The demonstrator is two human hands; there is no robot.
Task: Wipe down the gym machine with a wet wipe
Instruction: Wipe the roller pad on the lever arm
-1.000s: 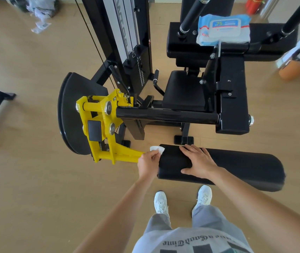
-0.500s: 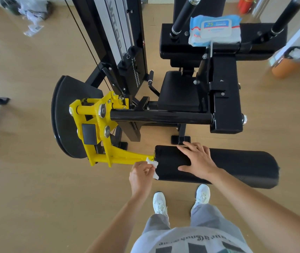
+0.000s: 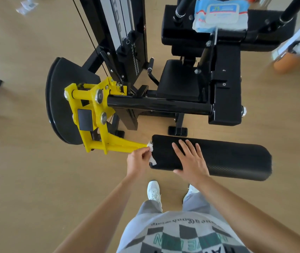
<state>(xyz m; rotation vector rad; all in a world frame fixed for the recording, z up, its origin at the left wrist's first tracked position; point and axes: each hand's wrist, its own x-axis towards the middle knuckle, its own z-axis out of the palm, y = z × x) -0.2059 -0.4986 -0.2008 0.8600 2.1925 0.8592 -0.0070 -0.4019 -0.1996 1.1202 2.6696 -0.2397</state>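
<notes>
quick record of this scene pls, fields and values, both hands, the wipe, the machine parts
left hand grip: pinches wet wipe against left end of roller pad
right hand grip: flat on roller pad, fingers straight
yellow arm: meets roller pad's left end
wipes pack: rests on upper black pad

The pad [image 3: 227, 157] lies crosswise just ahead of the person. Its left end is hemmed in by the yellow arm [image 3: 120, 145], and the left hand [image 3: 136, 161], pinching a wipe [image 3: 152, 158], fills the corner between them. The right hand [image 3: 191, 161] lies flat on the pad's left part; the top to its right is open. Between pad and crossbar [image 3: 160, 105] runs a strip of floor [image 3: 145, 132], broken by a frame foot [image 3: 177, 131]. A black disc [image 3: 60, 99] stands left of the arm.
</notes>
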